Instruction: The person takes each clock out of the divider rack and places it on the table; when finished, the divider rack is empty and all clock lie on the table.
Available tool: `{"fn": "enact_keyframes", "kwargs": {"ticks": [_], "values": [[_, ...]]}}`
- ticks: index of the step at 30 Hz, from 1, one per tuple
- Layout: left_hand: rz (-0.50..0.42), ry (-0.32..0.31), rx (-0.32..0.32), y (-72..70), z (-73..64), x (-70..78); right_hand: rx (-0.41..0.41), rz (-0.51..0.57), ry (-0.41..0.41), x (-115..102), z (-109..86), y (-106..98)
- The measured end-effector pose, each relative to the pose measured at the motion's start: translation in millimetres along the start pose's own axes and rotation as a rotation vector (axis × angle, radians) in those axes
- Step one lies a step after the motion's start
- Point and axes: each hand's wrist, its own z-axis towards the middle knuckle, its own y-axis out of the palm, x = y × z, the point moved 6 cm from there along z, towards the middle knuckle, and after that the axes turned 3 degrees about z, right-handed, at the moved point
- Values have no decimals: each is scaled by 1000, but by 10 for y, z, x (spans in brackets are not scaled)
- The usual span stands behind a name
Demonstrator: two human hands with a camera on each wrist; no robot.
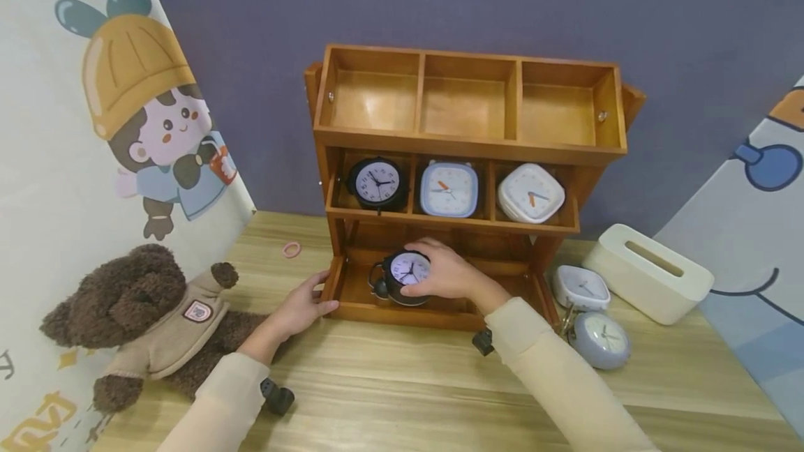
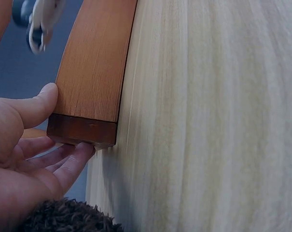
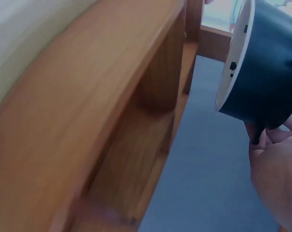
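While gripping a black alarm clock (image 1: 402, 291) with the right hand (image 1: 447, 272) at the bottom tier (image 1: 370, 312) and holding the wooden rack (image 1: 471, 138) by its corner with the left hand (image 1: 298, 309), looks roughly midway, with three clocks (image 1: 449, 190) in the middle tier (image 1: 452, 220) and two tabletop clocks (image 1: 601, 340) seemingly left.

Bright, soft light across worktop (image 1: 389, 382); pale glare inside top row of shelf (image 1: 452, 220). Left wrist view: faint shadow beside wood. Right wrist view: hazy, near edge blurred.

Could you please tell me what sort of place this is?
Probably a child's room, or a mock-up of one: a bear, a shelf holding clocks and a cartoon print suggest it.
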Motion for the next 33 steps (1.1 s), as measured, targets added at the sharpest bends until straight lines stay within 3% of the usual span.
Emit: {"fn": "enact_keyframes", "kwargs": {"ticks": [14, 20, 27, 33], "values": [[-19, -16, -7, 14, -21, 47, 65, -51, -55, 371, -915, -531], [-23, -21, -4, -3, -17, 52, 120, -43, -84, 576, -1314, -648], [-22, -27, -18, 2, 3, 30, 157, -54, -75, 694, -1650, -761], [-40, -13, -30, 2, -5, 40, 190, -90, -111, 831, -1925, -736]]}}
